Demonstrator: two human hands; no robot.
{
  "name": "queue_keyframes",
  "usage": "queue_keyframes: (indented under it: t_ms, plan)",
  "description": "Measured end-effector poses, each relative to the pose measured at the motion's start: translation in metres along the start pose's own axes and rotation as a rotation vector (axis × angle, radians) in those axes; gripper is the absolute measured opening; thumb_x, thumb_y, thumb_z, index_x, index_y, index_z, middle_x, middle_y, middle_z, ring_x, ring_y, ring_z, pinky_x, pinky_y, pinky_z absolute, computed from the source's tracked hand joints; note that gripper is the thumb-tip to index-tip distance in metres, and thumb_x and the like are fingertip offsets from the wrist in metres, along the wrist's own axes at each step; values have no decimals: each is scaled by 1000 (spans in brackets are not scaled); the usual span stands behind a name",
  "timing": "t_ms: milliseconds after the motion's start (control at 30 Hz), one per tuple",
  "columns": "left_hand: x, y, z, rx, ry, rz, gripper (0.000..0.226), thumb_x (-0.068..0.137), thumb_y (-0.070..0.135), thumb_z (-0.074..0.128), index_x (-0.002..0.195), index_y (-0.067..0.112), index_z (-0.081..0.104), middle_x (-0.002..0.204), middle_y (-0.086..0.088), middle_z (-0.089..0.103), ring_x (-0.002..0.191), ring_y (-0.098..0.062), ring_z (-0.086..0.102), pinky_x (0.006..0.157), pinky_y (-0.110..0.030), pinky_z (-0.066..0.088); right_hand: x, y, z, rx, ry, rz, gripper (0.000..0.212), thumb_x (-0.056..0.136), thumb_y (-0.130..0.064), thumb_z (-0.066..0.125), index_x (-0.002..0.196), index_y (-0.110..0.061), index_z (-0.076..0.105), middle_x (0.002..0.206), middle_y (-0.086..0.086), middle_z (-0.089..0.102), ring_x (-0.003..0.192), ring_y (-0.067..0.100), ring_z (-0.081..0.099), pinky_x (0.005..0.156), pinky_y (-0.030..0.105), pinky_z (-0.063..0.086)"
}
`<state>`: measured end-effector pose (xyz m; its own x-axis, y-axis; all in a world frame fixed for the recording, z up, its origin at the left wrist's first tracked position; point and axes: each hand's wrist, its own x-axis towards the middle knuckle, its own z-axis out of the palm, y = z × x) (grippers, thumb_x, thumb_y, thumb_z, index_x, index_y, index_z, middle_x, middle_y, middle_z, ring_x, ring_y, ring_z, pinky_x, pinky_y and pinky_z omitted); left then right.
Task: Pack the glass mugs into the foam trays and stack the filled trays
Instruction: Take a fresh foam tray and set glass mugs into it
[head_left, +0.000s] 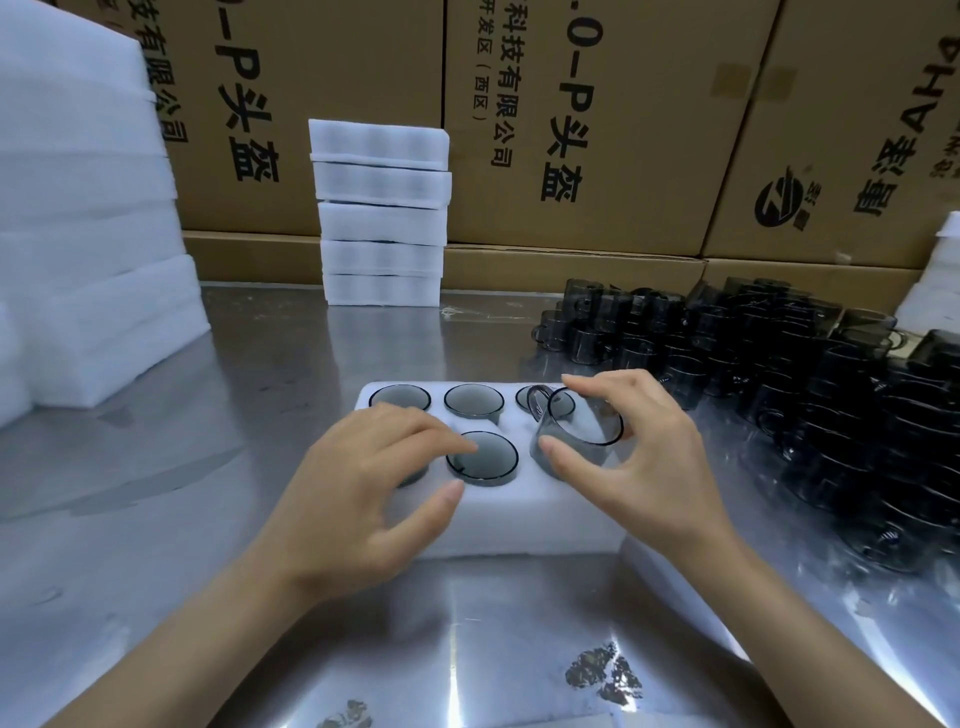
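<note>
Head view: nearest, the person's left hand (384, 478) rests with fingers spread on the white six-pocket foam tray (519, 525), its forefinger touching the rim of the seated smoky glass mug (482, 457) in the near middle pocket. Just right of it, the right hand (644, 457) pinches a tilted smoky-grey glass mug (576, 431), thumb on the near wall and fingers over the far rim. This mug hangs over the near right pocket, mouth tipped toward the viewer, so it likely needs righting before dropping in. Beyond stand loose dark mugs (779, 364) and a stack of filled white foam trays (382, 218).
</note>
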<state>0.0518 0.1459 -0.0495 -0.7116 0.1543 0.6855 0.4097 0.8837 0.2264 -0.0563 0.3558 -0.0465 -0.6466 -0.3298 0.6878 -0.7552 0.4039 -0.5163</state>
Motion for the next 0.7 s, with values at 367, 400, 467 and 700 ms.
queue_keyframes:
  t_ms: [367, 400, 467, 700]
  plan:
    - [2, 14, 16, 172, -116, 200, 47, 85, 41, 52, 122, 14, 62, 121, 2, 62, 106, -17, 58, 88, -33, 44, 1, 0, 0, 28, -29, 6, 43, 65, -39, 75, 107, -33, 67, 98, -18, 58, 92, 9, 57, 80, 33, 48]
    - [3, 15, 17, 184, -130, 186, 50, 85, 42, 52, 126, 14, 60, 125, 2, 60, 110, -16, 56, 91, -30, 42, 0, 0, 0, 30, -37, 6, 43, 66, -38, 76, 107, -34, 66, 99, -18, 58, 93, 9, 58, 81, 34, 48]
    - [5, 17, 18, 207, -158, 159, 56, 85, 44, 50, 132, 14, 54, 132, 2, 56, 115, -15, 53, 97, -27, 38, 0, 2, 0, 21, -71, 1, 42, 69, -36, 78, 109, -37, 64, 101, -17, 58, 96, 8, 57, 83, 34, 48]
    - [7, 26, 23, 226, -206, 129, 66, 87, 49, 46, 143, 15, 40, 151, 4, 36, 135, -11, 40, 112, -35, 30, 3, 1, -9, 42, -89, 0, 53, 82, -52, 41, 128, -30, 57, 128, -19, 54, 123, 1, 44, 102, 17, 32]
